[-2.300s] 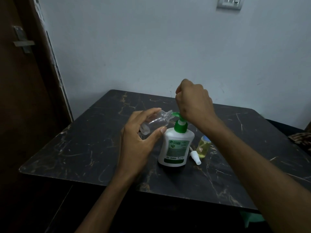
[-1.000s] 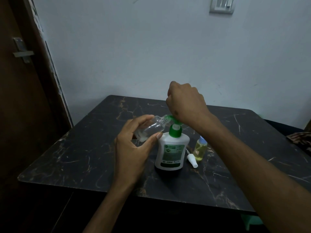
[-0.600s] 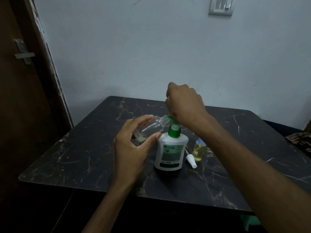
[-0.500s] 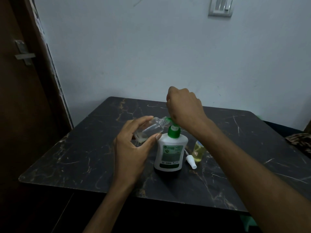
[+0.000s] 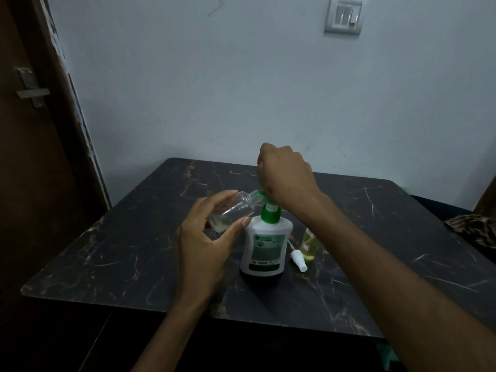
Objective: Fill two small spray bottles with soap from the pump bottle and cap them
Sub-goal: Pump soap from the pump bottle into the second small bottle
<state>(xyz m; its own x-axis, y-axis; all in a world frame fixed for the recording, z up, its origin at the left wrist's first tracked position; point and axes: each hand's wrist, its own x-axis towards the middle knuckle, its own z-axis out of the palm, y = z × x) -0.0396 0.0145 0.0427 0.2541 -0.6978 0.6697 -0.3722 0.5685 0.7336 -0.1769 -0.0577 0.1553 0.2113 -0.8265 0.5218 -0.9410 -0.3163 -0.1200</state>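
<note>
A white pump bottle (image 5: 264,244) with a green pump head stands upright in the middle of the dark marble table (image 5: 128,253). My right hand (image 5: 285,174) is fisted over the pump head, pressing on it. My left hand (image 5: 205,238) holds a small clear spray bottle (image 5: 232,212) tilted, its open neck against the green nozzle; a little pale liquid lies in its low end. A second small bottle (image 5: 308,244) with yellow liquid stands right of the pump bottle, its top hidden by my right forearm. A white spray cap (image 5: 298,260) lies on the table beside it.
A pale wall with a switch plate (image 5: 344,14) rises behind the table. A dark wooden door (image 5: 29,157) with a metal latch stands at the left. Patterned fabric (image 5: 475,229) lies at the right table edge.
My right hand dipped on the pump head about half a second ago and has come back up a little. The clear bottle stays tilted at the nozzle in my left hand.
</note>
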